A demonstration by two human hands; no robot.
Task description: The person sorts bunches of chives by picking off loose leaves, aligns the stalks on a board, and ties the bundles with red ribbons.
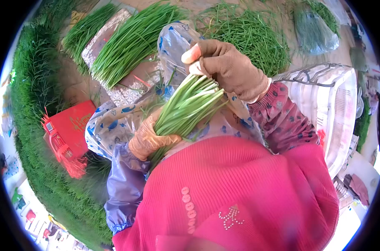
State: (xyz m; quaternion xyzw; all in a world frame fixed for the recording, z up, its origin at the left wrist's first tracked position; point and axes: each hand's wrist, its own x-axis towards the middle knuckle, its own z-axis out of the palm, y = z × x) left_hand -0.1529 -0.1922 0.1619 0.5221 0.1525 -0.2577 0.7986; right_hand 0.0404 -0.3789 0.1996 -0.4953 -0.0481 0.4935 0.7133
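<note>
Holding a bundle of slim green stalks with pale ends (190,104) over the lap, the left hand (152,139), in a thin orange-tan glove, is wrapped around its lower part. The right hand (236,71), in a brown knit glove with a bare thumb tip, has its fingers curled at the pale ends — whether it pinches any stalks there I cannot tell.

To the right stands a white plastic basket with slatted walls (344,98); its contents are too unclear to make out. Farther forward on that side, a clear plastic bag (328,44) contains more green stalks.

On the left lies a flat red package with gold print (81,119), and over its edge a bunch of thin red strips (75,166) with a barcode label.

Ahead, a large sheaf of long green stalks (135,44) rests partly over a silver patterned slab (102,35), with a smaller green sheaf (83,35) beyond it. A loose heap of cut green stalks (252,44) spreads beyond the right hand. A deep bank of dense greenery (33,113) runs along the left edge. Clear plastic sheeting with blue motifs (114,121) covers the knees — partly hidden by the bundle and both hands.
</note>
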